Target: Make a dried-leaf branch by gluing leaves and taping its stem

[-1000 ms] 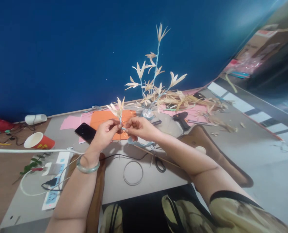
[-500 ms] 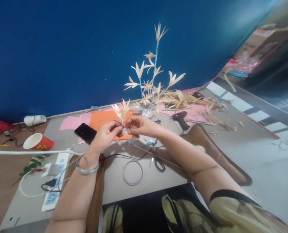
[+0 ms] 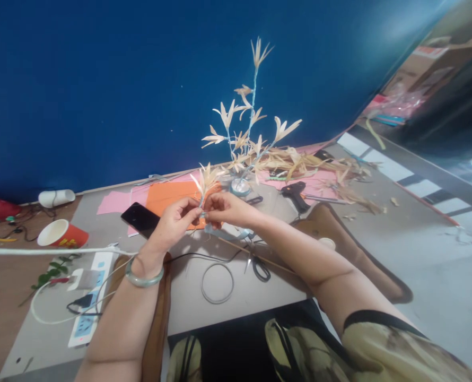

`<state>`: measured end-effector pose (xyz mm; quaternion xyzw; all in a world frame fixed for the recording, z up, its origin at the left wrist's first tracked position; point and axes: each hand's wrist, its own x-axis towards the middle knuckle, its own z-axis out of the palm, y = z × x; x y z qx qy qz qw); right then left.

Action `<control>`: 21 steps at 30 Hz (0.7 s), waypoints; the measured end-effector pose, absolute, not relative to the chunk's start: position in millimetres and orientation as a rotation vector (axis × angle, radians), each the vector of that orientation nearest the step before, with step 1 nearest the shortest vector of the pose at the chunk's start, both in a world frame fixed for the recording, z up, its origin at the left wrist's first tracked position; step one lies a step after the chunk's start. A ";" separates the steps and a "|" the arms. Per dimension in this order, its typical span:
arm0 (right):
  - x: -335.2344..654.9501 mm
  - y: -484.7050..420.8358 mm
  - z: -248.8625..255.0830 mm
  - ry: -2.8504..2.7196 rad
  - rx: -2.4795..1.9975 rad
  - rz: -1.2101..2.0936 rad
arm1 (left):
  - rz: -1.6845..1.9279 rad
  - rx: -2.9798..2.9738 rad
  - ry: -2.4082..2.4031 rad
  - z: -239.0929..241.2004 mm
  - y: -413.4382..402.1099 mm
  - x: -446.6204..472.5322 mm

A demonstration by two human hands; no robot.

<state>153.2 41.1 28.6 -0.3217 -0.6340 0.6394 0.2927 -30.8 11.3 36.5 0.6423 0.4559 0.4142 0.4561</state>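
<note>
My left hand [image 3: 175, 222] pinches the stem of a small sprig of pale dried leaves [image 3: 205, 179], which stands up between both hands. My right hand [image 3: 225, 208] is closed just beside it, its fingertips on a light blue tape [image 3: 236, 234] that trails down from the stem onto the table. Behind my hands stands a taller branch of the same pale leaves [image 3: 248, 127] on blue-wrapped stems, rising from a small round base [image 3: 240, 186]. A green bangle [image 3: 142, 277] is on my left wrist.
On the grey table lie a black phone [image 3: 139, 217], orange paper [image 3: 168, 196], a wire ring [image 3: 217, 283], scissors [image 3: 260, 266], a black glue gun [image 3: 295, 193] and a heap of dried leaves [image 3: 319, 170]. At the left are a red cup [image 3: 63, 234] and a power strip [image 3: 89, 297].
The sprig has turned and tilted to the right between my fingers. Both hands have stayed close together in nearly the same spot.
</note>
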 end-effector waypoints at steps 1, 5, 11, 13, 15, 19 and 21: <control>152.4 40.3 29.1 -1.688 -0.871 1.692 | 1.032 1.571 1.125 35.8 11.5 -30.7; 151.0 37.4 29.1 -1.680 -0.871 1.689 | 1.042 1.522 1.102 34.2 11.6 -28.5; 146.4 31.3 26.4 -1.632 -0.920 1.648 | 1.069 1.437 1.157 33.8 10.8 -23.9; 144.8 29.0 27.4 -1.614 -0.948 1.631 | 1.078 1.436 1.160 33.4 10.6 -23.7; 144.4 28.0 28.8 -1.604 -0.952 1.636 | 1.076 1.433 1.155 33.5 10.6 -24.0; 147.7 30.2 30.6 -1.619 -0.901 1.689 | 1.058 1.414 1.121 34.7 10.2 -24.9; 151.0 33.2 30.7 -1.617 -0.841 1.775 | 1.054 1.406 1.085 35.2 10.0 -25.7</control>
